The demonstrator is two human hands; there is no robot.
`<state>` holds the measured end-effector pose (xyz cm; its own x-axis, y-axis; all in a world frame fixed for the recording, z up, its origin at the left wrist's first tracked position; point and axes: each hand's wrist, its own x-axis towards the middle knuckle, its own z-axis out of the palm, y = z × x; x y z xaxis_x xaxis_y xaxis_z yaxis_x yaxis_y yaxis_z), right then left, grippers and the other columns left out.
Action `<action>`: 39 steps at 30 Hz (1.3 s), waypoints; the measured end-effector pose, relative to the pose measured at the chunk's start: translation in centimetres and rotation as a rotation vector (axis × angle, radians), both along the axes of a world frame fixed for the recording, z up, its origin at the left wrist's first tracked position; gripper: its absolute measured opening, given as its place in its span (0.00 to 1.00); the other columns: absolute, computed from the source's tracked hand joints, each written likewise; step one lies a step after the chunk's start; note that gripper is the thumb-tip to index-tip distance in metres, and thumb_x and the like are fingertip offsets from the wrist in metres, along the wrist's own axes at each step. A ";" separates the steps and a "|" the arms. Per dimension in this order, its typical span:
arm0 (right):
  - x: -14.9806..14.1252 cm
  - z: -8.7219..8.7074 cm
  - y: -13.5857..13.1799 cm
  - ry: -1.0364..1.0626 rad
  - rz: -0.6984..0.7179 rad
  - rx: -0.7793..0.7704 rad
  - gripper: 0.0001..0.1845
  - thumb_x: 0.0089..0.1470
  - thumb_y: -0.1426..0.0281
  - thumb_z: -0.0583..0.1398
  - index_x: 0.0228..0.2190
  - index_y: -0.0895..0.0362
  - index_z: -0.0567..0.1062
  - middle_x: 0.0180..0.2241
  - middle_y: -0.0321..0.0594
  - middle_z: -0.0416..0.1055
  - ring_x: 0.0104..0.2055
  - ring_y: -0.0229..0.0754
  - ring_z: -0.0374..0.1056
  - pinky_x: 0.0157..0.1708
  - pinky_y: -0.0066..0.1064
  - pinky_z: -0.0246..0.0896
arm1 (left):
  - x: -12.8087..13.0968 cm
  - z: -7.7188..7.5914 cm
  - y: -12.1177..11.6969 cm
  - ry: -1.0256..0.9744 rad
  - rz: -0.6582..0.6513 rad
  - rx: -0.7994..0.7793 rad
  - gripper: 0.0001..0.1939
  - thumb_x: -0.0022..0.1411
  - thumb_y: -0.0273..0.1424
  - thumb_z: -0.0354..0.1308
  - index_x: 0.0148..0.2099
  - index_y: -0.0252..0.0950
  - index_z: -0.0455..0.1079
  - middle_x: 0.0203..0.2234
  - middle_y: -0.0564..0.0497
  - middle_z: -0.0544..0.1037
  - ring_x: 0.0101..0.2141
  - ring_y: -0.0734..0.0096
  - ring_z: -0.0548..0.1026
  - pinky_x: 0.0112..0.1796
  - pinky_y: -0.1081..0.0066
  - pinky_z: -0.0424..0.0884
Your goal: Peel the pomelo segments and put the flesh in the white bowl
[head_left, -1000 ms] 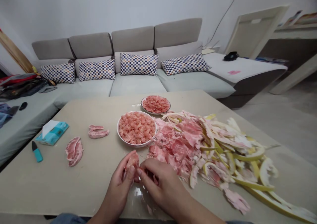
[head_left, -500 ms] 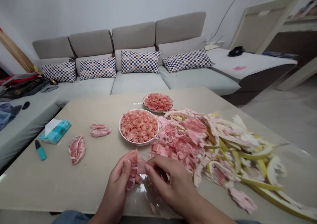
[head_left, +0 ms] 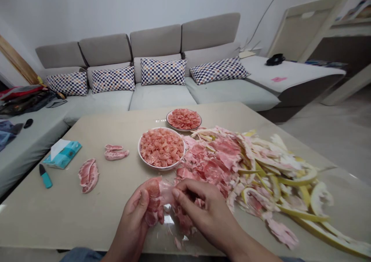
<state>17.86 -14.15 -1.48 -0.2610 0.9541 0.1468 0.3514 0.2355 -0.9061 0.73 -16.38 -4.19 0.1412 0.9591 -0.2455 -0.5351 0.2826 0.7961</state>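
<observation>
A pink-red pomelo segment (head_left: 153,202) rests in my left hand (head_left: 135,211), the thumb pressed along its side. My right hand (head_left: 199,208) pinches a pale, translucent membrane (head_left: 166,192) that stretches from the segment toward the right. Just beyond my hands stands a white bowl (head_left: 139,152) heaped with peeled pomelo pulp (head_left: 162,146). More pulp fills a dark-rimmed plate (head_left: 199,125) behind it. Unpeeled pomelo segments (head_left: 88,175) lie on the table to the left, with two thinner pieces (head_left: 116,154) farther back.
A large pile of pink membranes (head_left: 208,165) and yellow-green rinds (head_left: 301,181) covers the table's right side. At the left are a tissue pack (head_left: 65,155) and a turquoise-handled knife (head_left: 46,180) with a dark blade or cover. A grey sofa (head_left: 162,97) with checkered cushions stands behind the table (head_left: 110,215).
My right hand has drawn the membrane a little farther right, and more of it now shows between my hands. The segment stays in my left hand. The view has shifted slightly.
</observation>
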 end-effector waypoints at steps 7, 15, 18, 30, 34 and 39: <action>0.5 0.3 0.5 -0.014 -0.013 0.000 0.18 0.58 0.61 0.55 0.22 0.57 0.73 0.19 0.36 0.69 0.23 0.37 0.64 0.23 0.27 0.56 | -0.2 -0.2 0.2 -0.051 -0.032 0.031 0.16 0.66 0.39 0.54 0.49 0.34 0.73 0.26 0.52 0.69 0.24 0.75 0.67 0.28 0.73 0.66; 0.8 0.7 0.4 0.056 0.024 -0.092 0.18 0.58 0.59 0.57 0.24 0.57 0.74 0.18 0.35 0.70 0.19 0.37 0.65 0.21 0.27 0.57 | -0.6 -0.2 0.1 -0.181 -0.077 -0.011 0.15 0.66 0.37 0.55 0.48 0.34 0.73 0.21 0.55 0.66 0.20 0.78 0.65 0.24 0.76 0.63; 0.9 0.7 0.5 0.104 0.042 -0.154 0.17 0.56 0.57 0.59 0.24 0.57 0.73 0.17 0.35 0.70 0.20 0.38 0.67 0.19 0.26 0.58 | -0.7 -0.3 0.1 -0.237 -0.110 -0.031 0.13 0.65 0.37 0.56 0.47 0.35 0.73 0.21 0.56 0.66 0.19 0.79 0.65 0.23 0.76 0.62; 2.8 0.9 1.9 -0.073 0.115 -0.083 0.36 0.44 0.65 0.71 0.55 0.49 0.69 0.50 0.44 0.72 0.45 0.46 0.71 0.46 0.40 0.67 | -2.2 0.3 0.8 0.271 -0.116 0.169 0.20 0.62 0.44 0.57 0.47 0.33 0.74 0.20 0.53 0.68 0.23 0.70 0.69 0.26 0.73 0.58; 1.7 0.2 1.3 0.003 0.182 0.065 0.33 0.44 0.66 0.71 0.53 0.49 0.71 0.53 0.43 0.70 0.52 0.46 0.66 0.53 0.40 0.61 | -2.1 0.0 0.5 0.325 -0.193 0.192 0.21 0.63 0.44 0.56 0.48 0.32 0.74 0.22 0.50 0.72 0.24 0.68 0.69 0.27 0.71 0.59; 0.7 -0.3 1.2 0.093 0.181 0.075 0.11 0.51 0.70 0.67 0.39 0.55 0.79 0.36 0.39 0.77 0.39 0.41 0.72 0.42 0.32 0.66 | -1.9 -0.3 0.2 0.282 -0.259 0.202 0.20 0.63 0.43 0.56 0.46 0.32 0.74 0.20 0.53 0.67 0.21 0.71 0.67 0.25 0.72 0.59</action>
<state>18.54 -12.97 -1.78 -0.4092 0.8785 0.2467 0.2129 0.3548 -0.9104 -1.19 -16.16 -4.52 0.3378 0.9336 -0.1195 -0.2209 0.2020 0.9542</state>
